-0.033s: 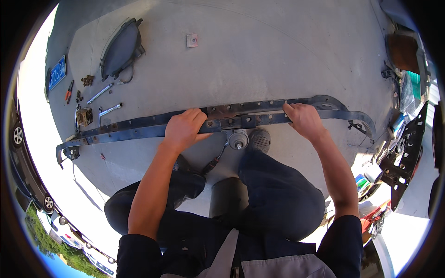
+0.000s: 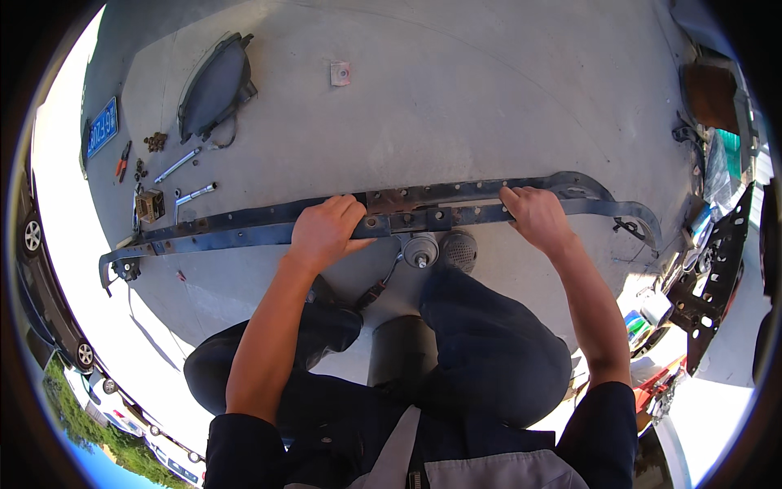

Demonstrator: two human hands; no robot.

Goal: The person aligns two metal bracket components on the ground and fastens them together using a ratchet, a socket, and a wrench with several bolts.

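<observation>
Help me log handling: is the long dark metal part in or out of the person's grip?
In grip: the left hand and right hand both curl over the long dark metal part. Any support beneath is unclear.

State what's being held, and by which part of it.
The nearer dark metal rail: left grip just left of its middle, right grip between its middle and right end.
</observation>
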